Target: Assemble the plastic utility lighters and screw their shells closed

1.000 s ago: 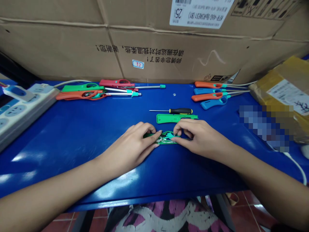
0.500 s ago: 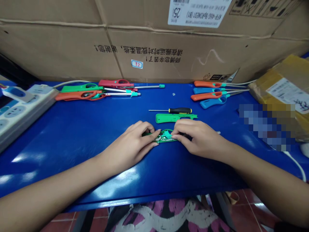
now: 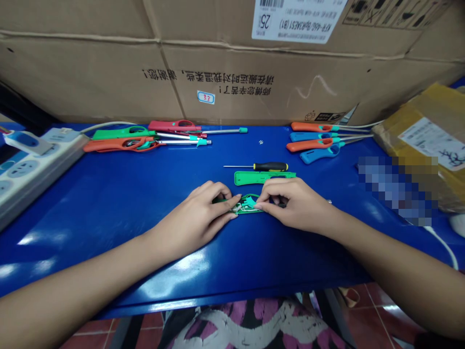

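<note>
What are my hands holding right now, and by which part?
The open green lighter half: left hand at its handle end, right hand near the teal trigger.

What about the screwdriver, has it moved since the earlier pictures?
No. Judged against the small numbered sticker on the cardboard box, the screwdriver lies in the same spot, just beyond the loose green shell.

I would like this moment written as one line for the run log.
left hand: holds open green casing | right hand: fingertips at teal piece | beyond: green shell half, screwdriver
</note>
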Available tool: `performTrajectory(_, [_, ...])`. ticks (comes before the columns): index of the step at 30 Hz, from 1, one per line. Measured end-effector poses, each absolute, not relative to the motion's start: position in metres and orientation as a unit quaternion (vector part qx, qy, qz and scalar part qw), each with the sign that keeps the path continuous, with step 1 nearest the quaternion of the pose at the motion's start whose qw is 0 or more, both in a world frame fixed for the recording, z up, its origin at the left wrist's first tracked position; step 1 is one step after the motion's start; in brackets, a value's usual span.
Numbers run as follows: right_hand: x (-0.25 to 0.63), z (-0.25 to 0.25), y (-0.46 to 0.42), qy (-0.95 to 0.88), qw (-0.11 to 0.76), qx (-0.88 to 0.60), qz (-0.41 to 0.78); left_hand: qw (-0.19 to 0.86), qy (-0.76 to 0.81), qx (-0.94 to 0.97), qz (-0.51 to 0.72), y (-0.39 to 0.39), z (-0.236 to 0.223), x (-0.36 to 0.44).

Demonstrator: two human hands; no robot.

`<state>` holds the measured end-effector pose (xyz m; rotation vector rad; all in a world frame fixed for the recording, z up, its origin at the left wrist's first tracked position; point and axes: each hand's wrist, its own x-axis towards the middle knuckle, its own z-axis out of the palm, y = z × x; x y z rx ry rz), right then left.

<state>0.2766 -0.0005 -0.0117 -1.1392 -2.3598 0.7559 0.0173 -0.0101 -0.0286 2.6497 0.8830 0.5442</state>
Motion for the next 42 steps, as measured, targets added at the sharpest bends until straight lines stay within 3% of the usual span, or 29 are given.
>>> performTrajectory(11, [0.2804, -0.0092, -0.0002, -0.876, 0.196, -0.355, 0.259, 0.138, 0.315, 0.919, 0.192, -0.0104, -0.029, 0.0173])
performTrajectory(27, [0.278, -0.0059, -0.0015, -0.847, 0.235, -0.403, 0.254, 0.132, 0.314, 0.928, 0.149, -0.0144, -0.0243, 0.0206])
performTrajectory(42, [0.278, -0.0073, -0.005, -0.884, 0.172, -0.37, 0.227, 0.227, 0.302, 0.902, 0.21, -0.0147, -0.0283, 0.0242])
